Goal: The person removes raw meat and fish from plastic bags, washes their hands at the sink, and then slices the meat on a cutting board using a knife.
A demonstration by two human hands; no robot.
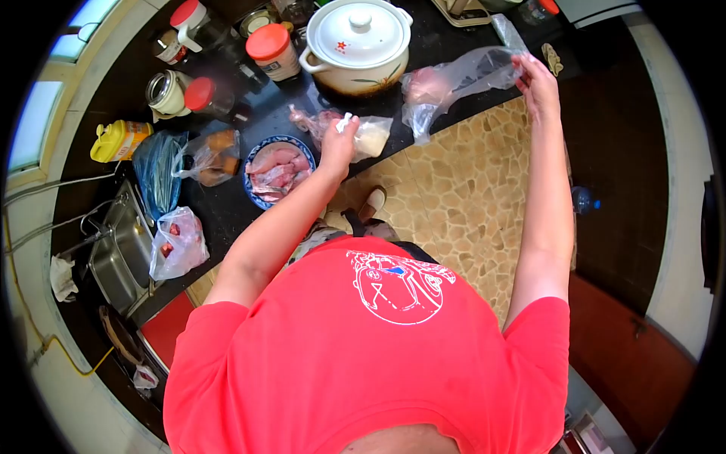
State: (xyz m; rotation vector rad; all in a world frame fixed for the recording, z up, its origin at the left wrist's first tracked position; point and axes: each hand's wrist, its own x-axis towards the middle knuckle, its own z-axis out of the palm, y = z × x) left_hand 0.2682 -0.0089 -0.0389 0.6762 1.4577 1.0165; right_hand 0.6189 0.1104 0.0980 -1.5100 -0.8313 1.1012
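Note:
My left hand (340, 144) is closed on a small white piece, perhaps part of a plastic bag, over the counter's front edge. Beside it a clear bag (372, 138) holds something pale, and pinkish raw meat (306, 121) shows behind the fingers. To the right, my right hand (537, 83) pinches the end of a stretched clear plastic bag (473, 72) with a pink piece inside its left part. A blue-patterned bowl (248, 184) left of my left hand holds strips of raw fish or meat.
A lidded white pot (359, 41) stands behind the bags. Red-lidded jars (272, 51) are at the back left. Further left are a blue bag (157, 170), a bag with orange-brown contents (215, 155), a white bag (180, 242) and a sink (121, 250).

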